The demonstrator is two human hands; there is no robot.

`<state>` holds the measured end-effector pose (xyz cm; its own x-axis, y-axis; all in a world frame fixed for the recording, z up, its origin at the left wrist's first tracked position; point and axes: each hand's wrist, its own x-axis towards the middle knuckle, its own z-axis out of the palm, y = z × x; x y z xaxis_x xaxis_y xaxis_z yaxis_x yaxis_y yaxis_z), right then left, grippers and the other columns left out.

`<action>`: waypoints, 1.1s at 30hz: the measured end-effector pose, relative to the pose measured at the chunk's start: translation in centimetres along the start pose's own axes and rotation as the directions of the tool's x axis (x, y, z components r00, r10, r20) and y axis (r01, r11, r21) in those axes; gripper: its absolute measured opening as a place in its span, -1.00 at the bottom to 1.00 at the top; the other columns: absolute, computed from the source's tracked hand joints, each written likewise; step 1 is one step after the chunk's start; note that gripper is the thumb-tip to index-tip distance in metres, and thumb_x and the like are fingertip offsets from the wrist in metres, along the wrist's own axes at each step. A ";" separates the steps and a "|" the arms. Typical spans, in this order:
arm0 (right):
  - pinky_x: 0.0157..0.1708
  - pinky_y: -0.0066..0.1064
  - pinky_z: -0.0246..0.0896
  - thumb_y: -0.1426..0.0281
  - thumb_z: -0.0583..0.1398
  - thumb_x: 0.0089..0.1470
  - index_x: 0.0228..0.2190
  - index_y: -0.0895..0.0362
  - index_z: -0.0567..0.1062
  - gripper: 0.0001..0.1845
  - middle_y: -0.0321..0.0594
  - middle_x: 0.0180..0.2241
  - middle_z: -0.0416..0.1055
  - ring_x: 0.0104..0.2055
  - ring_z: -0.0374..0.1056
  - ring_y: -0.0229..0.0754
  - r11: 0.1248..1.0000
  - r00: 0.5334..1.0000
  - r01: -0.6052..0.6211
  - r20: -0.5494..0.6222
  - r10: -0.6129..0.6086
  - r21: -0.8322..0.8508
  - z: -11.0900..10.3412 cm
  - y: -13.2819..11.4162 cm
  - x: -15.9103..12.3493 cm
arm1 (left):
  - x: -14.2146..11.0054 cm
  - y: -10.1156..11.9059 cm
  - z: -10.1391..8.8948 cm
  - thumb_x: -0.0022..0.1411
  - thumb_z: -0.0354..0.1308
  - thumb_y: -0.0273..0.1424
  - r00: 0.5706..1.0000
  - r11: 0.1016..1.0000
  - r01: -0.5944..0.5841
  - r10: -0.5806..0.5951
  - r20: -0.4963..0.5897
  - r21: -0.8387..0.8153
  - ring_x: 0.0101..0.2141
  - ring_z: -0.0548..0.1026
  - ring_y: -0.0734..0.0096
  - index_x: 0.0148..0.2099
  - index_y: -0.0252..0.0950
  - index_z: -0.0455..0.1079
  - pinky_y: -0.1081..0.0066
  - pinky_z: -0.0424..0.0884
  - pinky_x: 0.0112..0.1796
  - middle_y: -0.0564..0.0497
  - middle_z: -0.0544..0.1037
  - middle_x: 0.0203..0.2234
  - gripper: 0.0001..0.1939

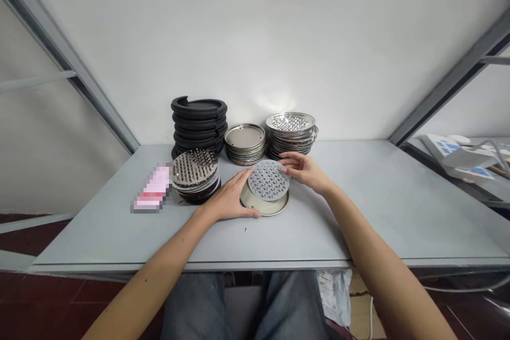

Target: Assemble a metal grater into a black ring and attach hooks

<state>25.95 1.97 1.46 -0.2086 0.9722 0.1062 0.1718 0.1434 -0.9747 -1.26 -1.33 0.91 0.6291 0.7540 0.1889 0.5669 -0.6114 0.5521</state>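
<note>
A round grey grater disc [269, 180] with rows of raised holes is tilted over a shallow round metal plate [265, 208] on the table. My right hand [305, 171] pinches the disc's right edge between thumb and fingers. Curved around the plate's left side, my left hand [235, 196] has its thumb at the plate's front rim and its fingertips near the disc's left edge. To the left of that hand, another grater disc [194, 166] with a shiny studded face tops a small stack of discs.
Along the wall stand stacked black rings [199, 122], piled metal plates [245, 138] and a stack of shiny grater discs [290, 123]. A blurred pink item [153, 188] lies at the left. Metal frame posts [450, 74] rise at both sides. Packages [458, 154] sit beyond the right edge.
</note>
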 end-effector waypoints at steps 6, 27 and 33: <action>-0.08 -0.16 0.38 0.22 0.29 -0.04 -0.16 0.16 0.50 -0.59 -0.07 -0.17 0.53 -0.16 0.45 -0.07 0.995 0.996 0.011 -0.085 -0.020 -0.097 -1.9 0.2 -0.1 | 0.0 0.2 0.1 -0.12 0.36 0.02 0.999 0.999 0.034 -0.034 0.001 -0.003 0.30 0.01 -0.02 0.40 -0.23 -0.28 0.08 0.03 0.26 -0.17 -0.03 0.34 0.23; -0.36 -0.39 0.35 0.36 0.16 0.03 -0.27 0.14 0.53 -0.78 -0.21 -0.29 0.54 -0.40 0.41 -0.23 0.855 0.996 0.093 0.055 -0.075 -0.511 0.7 1.0 0.1 | -0.2 0.0 -0.4 -0.09 0.35 0.00 0.997 1.000 -0.004 0.002 0.075 0.026 0.30 0.01 -0.02 0.39 -0.24 -0.20 0.11 0.04 0.27 -0.17 -0.03 0.34 0.16; -0.32 -0.40 0.32 0.36 0.12 0.07 -0.27 0.15 0.54 -0.77 -0.21 -0.26 0.54 -0.33 0.41 -0.21 0.825 0.987 0.158 0.117 -0.113 -0.543 1.6 0.3 -0.2 | -0.2 0.0 -0.3 -0.08 0.34 0.00 0.997 0.999 0.008 -0.012 0.078 0.047 0.31 0.00 0.02 0.40 -0.26 -0.23 0.12 0.04 0.27 -0.17 -0.05 0.34 0.18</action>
<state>24.49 1.51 0.80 -0.3377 0.9216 0.1916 0.6313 0.3727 -0.6801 -1.60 -1.40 1.10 0.6620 0.7400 0.1186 0.5962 -0.6159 0.5151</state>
